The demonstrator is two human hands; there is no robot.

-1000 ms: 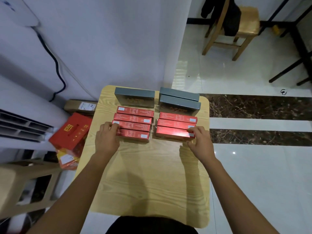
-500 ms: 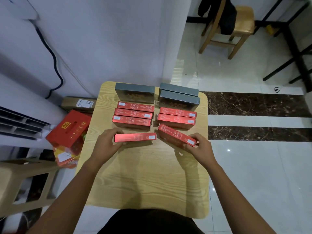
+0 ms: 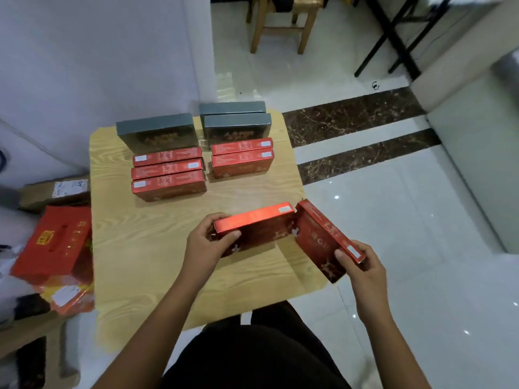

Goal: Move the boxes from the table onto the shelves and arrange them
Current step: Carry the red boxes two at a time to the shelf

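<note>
Two grips: left hand (image 3: pixel 207 248) holds level red box (image 3: pixel 258 228), right hand (image 3: pixel 362 265) tilted red box (image 3: pixel 320 240), seemingly airborne.

I see bare wood on the worktop (image 3: pixel 134 248) at its near-left corner and left edge, free to pass. Three red boxes (image 3: pixel 168 175) left, two red boxes (image 3: pixel 242 158) right, and grey boxes (image 3: pixel 157 131) behind them block the far half, with a narrow lane between the rows. The near box (image 3: pixel 252 221) in the left hand (image 3: pixel 205 248) and the tilted box (image 3: pixel 317 237) in the right hand (image 3: pixel 365 268) crowd the right edge. Beyond it the floor (image 3: pixel 407 220) lies open.
</note>
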